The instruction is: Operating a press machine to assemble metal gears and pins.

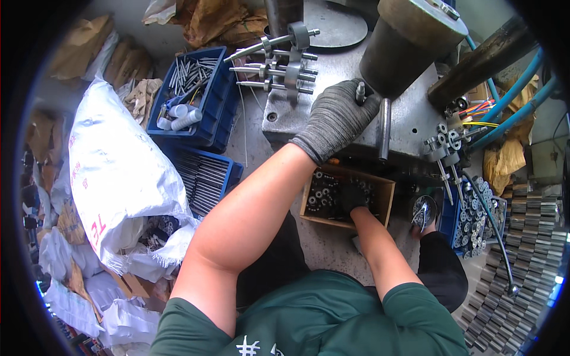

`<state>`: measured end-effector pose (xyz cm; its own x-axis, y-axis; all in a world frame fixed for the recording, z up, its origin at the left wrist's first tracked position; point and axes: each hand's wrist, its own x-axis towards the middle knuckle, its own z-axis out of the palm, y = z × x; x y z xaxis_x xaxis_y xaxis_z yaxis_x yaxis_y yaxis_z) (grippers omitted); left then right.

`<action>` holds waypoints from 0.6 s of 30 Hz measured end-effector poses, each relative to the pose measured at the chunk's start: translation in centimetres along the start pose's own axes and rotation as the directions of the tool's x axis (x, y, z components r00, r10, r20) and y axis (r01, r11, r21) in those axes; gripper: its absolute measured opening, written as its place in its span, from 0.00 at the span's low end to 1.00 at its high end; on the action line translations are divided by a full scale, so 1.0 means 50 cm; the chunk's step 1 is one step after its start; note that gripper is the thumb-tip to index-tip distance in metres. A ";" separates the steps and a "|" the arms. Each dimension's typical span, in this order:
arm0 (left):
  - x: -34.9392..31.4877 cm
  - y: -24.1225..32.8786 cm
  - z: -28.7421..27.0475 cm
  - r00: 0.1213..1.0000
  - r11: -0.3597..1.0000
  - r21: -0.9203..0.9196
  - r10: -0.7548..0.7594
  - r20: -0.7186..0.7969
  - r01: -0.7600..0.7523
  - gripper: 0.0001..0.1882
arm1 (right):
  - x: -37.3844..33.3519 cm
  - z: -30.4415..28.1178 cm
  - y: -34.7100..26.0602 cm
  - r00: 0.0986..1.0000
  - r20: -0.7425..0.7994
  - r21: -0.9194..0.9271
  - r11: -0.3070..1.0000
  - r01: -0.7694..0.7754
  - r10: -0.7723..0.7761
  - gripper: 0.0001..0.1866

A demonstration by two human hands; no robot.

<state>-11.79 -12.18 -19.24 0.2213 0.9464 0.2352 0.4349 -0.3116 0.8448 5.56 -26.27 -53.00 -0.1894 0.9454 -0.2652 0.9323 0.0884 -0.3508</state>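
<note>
Small metal pin (360, 92), a short grey cylinder standing upright, sits pinched at the fingertips of the left hand (333, 121), which wears a grey knitted glove and grips it on the steel tabletop (409, 118) of a machine. Just beyond that hand rises a big dull metal cylinder (404, 44), broad and heavy, blocking the way further back. To the left of the hand lies a row of long shafts (276, 62) with collars, shiny and pointed, close beside the knuckles. Right beside the hand a smooth steel rod (385, 127) hangs down over the tabletop's front edge.

Far to the left of the hand slumps a large white woven sack (113, 172), crumpled and soft. Between sack and hand stand two blue plastic crates (217, 110), one holding loose thin rods and white tubes, the other packed with dark rods in rows.

Below the tabletop the right hand (354, 197), in a dark glove, reaches into a brown cardboard box (386, 199) full of small dark round parts; its fingers are down among them and I cannot tell whether it grips one. Right of that hand a blue tray (475, 216) holds more grey round pieces, with stacks of ridged metal blocks (522, 261) beyond.
</note>
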 end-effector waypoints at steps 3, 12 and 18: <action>0.002 0.001 0.000 1.000 1.000 0.019 -0.007 -0.009 0.007 0.17 | -0.017 -0.055 -0.034 1.000 0.023 -0.033 0.999 -0.002 0.003 0.21; 0.001 0.025 -0.009 0.997 0.978 0.201 -0.057 0.042 0.047 0.20 | -0.150 -0.380 -0.171 0.839 -0.106 0.007 0.843 0.538 -0.535 0.10; 0.010 0.020 -0.012 0.995 0.949 0.300 -0.099 -0.009 0.097 0.18 | -0.160 -0.603 -0.182 0.736 -0.542 0.251 0.758 0.602 -0.405 0.14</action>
<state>-11.74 -11.96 -17.99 0.1698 0.9732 0.1550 0.6957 -0.2298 0.6806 7.87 -25.18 -20.62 -0.3503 0.8303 0.4334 0.5156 0.5572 -0.6509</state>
